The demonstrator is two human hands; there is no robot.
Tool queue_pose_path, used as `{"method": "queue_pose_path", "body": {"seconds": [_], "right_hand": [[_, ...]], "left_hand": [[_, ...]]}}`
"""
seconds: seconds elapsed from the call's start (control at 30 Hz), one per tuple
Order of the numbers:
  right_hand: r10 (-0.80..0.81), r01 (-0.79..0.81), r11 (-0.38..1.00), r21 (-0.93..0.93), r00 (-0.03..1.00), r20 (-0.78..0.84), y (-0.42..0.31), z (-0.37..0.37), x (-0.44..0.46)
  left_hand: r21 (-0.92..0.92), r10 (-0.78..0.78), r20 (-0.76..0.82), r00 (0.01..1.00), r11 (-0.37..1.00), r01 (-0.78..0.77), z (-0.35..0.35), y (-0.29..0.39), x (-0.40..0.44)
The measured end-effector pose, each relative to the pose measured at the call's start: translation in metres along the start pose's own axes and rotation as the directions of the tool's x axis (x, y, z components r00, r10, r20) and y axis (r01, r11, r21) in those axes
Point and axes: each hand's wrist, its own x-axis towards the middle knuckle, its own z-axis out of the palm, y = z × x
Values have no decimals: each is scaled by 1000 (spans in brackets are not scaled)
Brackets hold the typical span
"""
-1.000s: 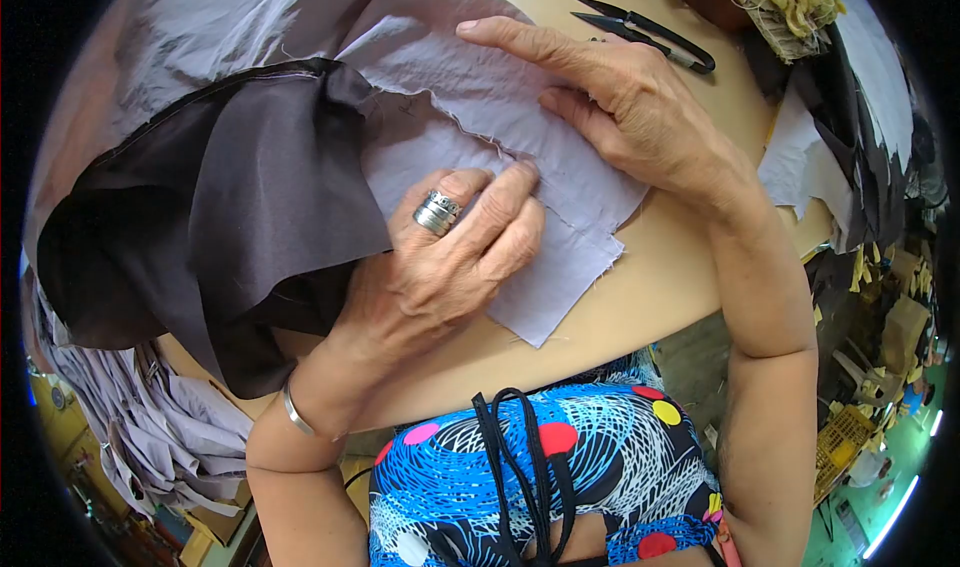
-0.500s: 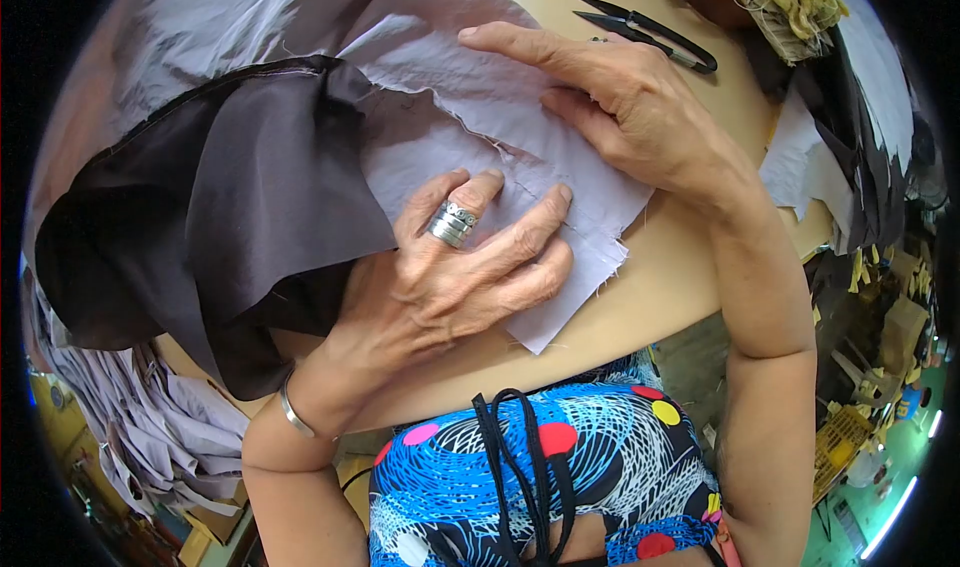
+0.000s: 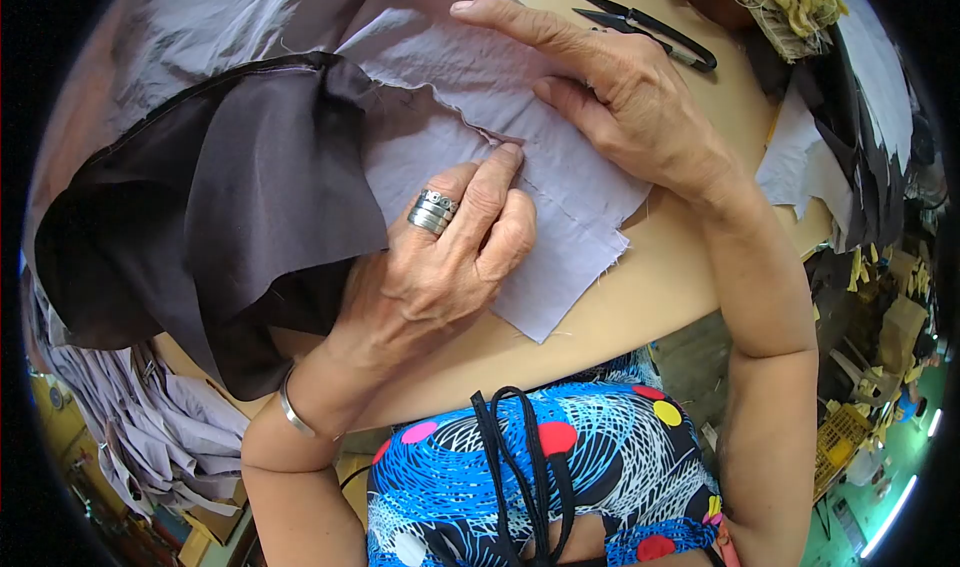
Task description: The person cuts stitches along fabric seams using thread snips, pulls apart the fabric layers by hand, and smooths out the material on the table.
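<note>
A lilac-grey piece of fabric (image 3: 575, 262) lies spread before me, with a raw, frayed seam edge running across it. My left hand (image 3: 440, 252), wearing rings and a bangle, has its fingers drawn together at that seam edge. The fingertips seem to pinch the cloth; the thumb is hidden. On the upper part of the same fabric rests my right hand (image 3: 630, 102), index finger stretched out and thumb apart, holding nothing. Dark brown fabric (image 3: 270, 187) lies folded beside my left hand and wrist.
Black thread snips (image 3: 660, 37) lie on the tan table (image 3: 650, 287) beyond my right hand. A bundle with yellowish scraps (image 3: 795, 7) is at the top right. More grey cloth (image 3: 165, 422) hangs at lower left. A yellow crate (image 3: 845, 442) stands below right.
My left hand's fingers have moved from lying spread on the fabric to drawn together at the seam edge. The right hand has shifted slightly up and left.
</note>
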Motion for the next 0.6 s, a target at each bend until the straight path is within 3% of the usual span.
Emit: {"method": "queue_pose_path", "body": {"seconds": [0.1, 0.2, 0.4, 0.57, 0.6], "right_hand": [[-99, 97, 995, -34, 994, -37, 5, 1, 1], [184, -175, 982, -74, 971, 150, -6, -7, 2], [-25, 21, 997, -69, 998, -54, -2, 3, 2], [29, -31, 993, -112, 999, -16, 0, 2, 2], [23, -25, 995, -96, 999, -31, 0, 3, 2]], "left_hand": [[54, 13, 27, 1000, 998, -14, -1, 2, 1], [61, 73, 72, 995, 995, -77, -7, 3, 1], [13, 130, 7, 992, 991, -130, -2, -5, -4], [-94, 13, -49, 999, 995, -17, 2, -20, -5], [-27, 66, -24, 998, 997, -67, 1, -19, -4]]}}
